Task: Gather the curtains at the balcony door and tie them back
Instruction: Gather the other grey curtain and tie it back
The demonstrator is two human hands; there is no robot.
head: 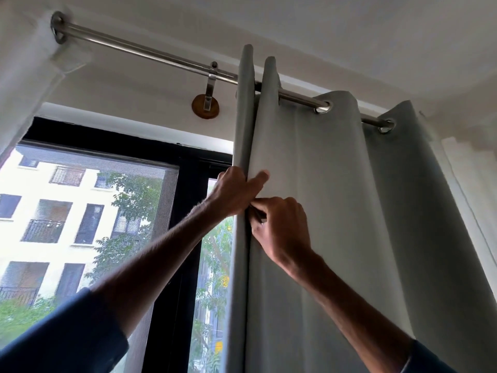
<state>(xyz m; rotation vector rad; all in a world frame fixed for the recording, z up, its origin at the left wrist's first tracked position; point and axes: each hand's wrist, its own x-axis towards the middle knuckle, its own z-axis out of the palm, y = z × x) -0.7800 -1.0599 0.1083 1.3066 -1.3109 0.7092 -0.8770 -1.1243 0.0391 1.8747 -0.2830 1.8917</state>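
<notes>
Two folds of the eyelet curtain (309, 157) gathered mid-frame: our left hand (231, 195) clasps, right hand (279, 226) pinches them; next we should draw in the rest

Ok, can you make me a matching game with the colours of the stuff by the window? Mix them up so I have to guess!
Things:
1. curtain
2. curtain rod
3. door frame
4. sleeve

Colours:
A. black
B. dark blue
C. shiny silver
D. pale grey-green

Right pairs: 1-D, 2-C, 3-A, 4-B
</notes>
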